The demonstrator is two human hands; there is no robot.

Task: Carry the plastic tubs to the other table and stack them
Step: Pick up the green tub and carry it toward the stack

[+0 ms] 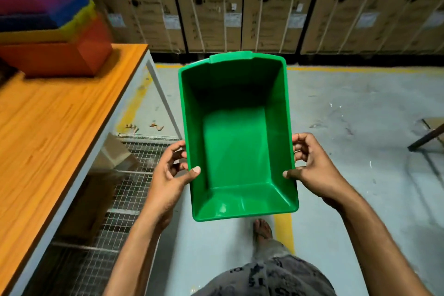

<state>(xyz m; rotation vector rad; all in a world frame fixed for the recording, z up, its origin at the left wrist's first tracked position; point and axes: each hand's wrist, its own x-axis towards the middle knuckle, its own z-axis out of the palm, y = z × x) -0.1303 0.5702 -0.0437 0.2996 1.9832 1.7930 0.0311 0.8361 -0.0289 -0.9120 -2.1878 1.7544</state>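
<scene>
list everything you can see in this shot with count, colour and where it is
green tub: 1, green, empty, held in the air over the floor, centre
stacked tubs: 4, nested, purple on top, then blue, yellow, orange at the bottom, far left on the table
table: 1, orange wood top on a pale frame, left side
wire shelf: 1, grey mesh, under the table
brown boxes: at least 2, blurred, on the wire shelf
washing machine cartons: a row, brown, strapped, along the back wall
floor: grey with yellow lines
left hand: 1, grip on the tub's left rim
right hand: 1, grip on the tub's right rim
foot: 1, bare, below the tub
</scene>
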